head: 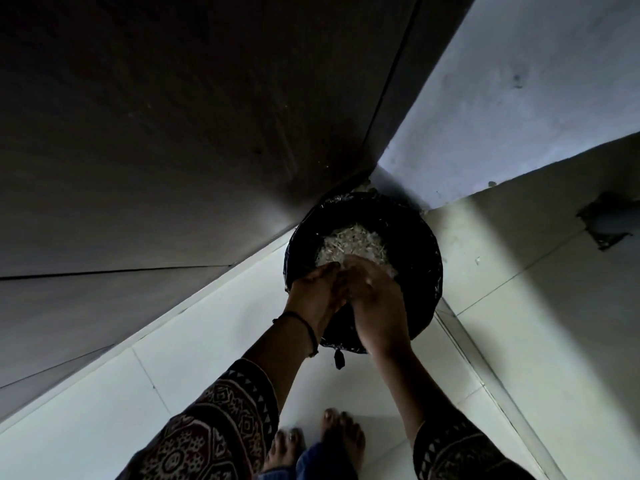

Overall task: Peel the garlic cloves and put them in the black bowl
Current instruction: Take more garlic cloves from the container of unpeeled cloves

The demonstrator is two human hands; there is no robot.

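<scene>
I look straight down at a round bin lined with a black plastic bag [415,237], standing on the floor in a corner. A pile of pale, papery garlic skins [349,242] lies inside it. My left hand [317,289] and my right hand [372,294] are pressed side by side over the bin's near rim, fingers pointing down toward the skins. Whether anything is in the hands is hidden by their backs. No garlic cloves and no bowl are in view.
A dark cabinet front [173,150] rises on the left and a pale wall [502,98] on the right, meeting behind the bin. My bare feet [341,434] stand on the light tiled floor [519,306] just before the bin.
</scene>
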